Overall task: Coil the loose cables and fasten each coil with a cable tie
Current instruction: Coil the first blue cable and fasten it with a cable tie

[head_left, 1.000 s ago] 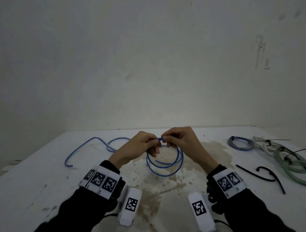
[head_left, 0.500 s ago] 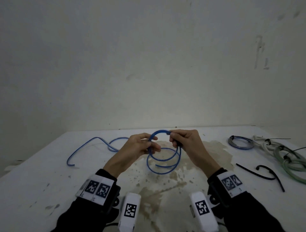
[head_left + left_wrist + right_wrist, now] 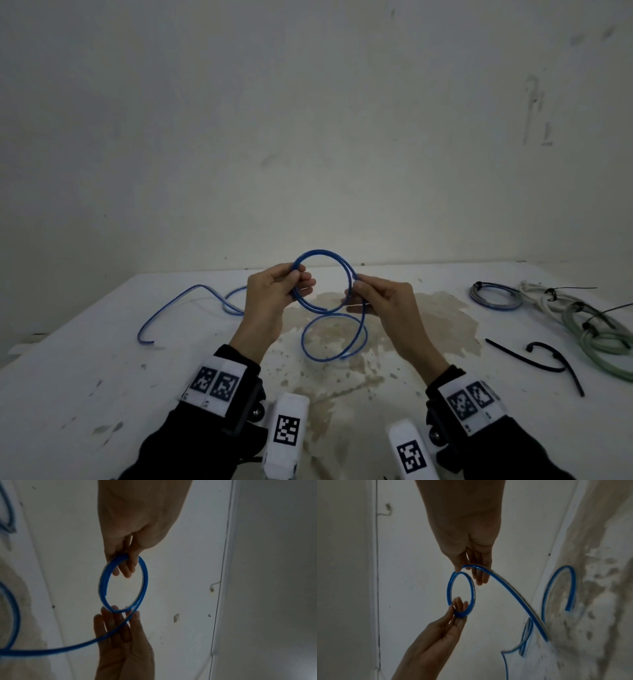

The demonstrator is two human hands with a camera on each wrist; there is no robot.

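The left hand [image 3: 270,294] pinches one side of the raised blue cable [image 3: 322,274] loop and the right hand [image 3: 383,301] the other, probably keeping it round while slack trails onto the table [image 3: 85,377]

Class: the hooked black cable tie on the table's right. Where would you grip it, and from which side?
Pinch the black cable tie on its straighter tail, coming from above; it lies flat on the table, and the hooked end would twist.
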